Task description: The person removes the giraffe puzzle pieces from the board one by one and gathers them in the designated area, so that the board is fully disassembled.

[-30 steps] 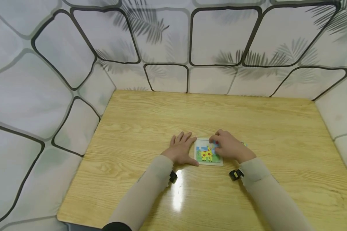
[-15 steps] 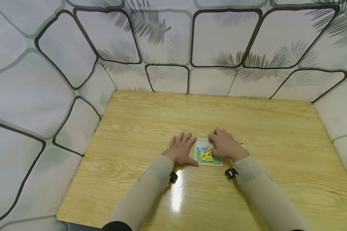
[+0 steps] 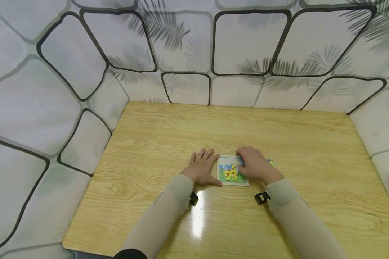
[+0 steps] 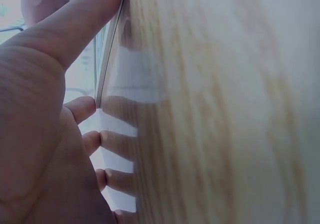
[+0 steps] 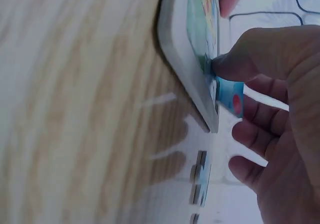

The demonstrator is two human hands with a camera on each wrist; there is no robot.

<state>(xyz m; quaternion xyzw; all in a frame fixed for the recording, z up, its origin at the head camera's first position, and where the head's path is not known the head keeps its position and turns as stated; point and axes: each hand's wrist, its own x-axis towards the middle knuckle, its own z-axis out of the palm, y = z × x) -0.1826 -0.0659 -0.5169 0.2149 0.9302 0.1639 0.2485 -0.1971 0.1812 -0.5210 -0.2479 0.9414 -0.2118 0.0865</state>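
A small jigsaw puzzle in a pale tray (image 3: pixel 234 185) lies on the table, its assembled part showing a yellow giraffe with red spots on green and blue. My left hand (image 3: pixel 202 168) rests with spread fingers along the tray's left side, index fingertip at the upper corner and thumb at the lower one. Over the tray's right side, my right hand (image 3: pixel 256 166) pinches a puzzle piece (image 5: pixel 233 96) between thumb and fingers. This piece is blue with a red spot and stands tilted right at the tray's edge in the right wrist view. My palm hides part of the picture.
Loose puzzle pieces (image 5: pixel 201 176) lie on the wooden table (image 3: pixel 168 133) just right of the tray, partly behind my right hand. A patterned fabric wall (image 3: pixel 243 43) rises behind the table and along its left side.
My right hand moved slightly left over the tray, then back a little to the right, turning the pinched piece into clearer view. The left hand stays in place against the tray.
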